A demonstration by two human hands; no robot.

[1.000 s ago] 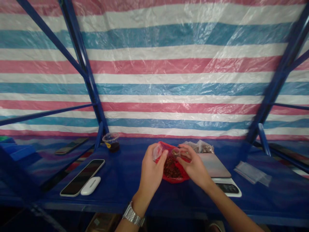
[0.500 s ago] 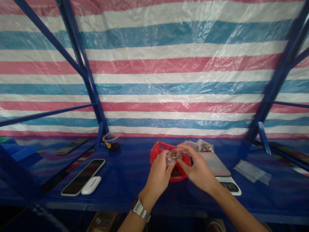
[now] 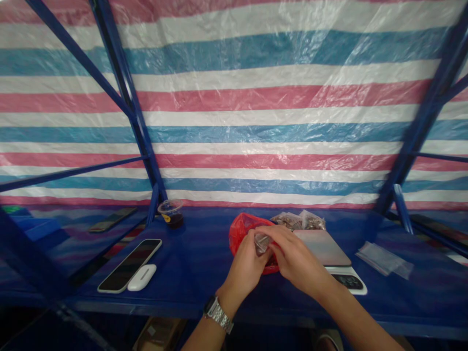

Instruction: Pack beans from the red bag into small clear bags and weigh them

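Over a red plastic bag (image 3: 239, 229), both my hands pinch one small clear plastic bag (image 3: 262, 242). My left hand (image 3: 245, 257), with a metal-band watch (image 3: 218, 314) on its wrist, is closed on the bag's left side. From the right, my right hand (image 3: 292, 256) curls its fingers over the bag's top edge. What lies inside the small bag is mostly hidden by my fingers. The red bag stands open on the blue table, with brown bits partly showing below my hands.
To the right sits a kitchen scale (image 3: 323, 248), with filled clear bags (image 3: 310, 220) behind it. Flat clear bags (image 3: 383, 260) lie further right. On the left are a phone (image 3: 130, 265), a white earphone case (image 3: 142, 278) and a lidded cup (image 3: 171, 214) of dark liquid.
My right hand has moved left and closed in over the small bag's mouth. The round opening that showed brownish pieces is now narrowed and mostly covered.
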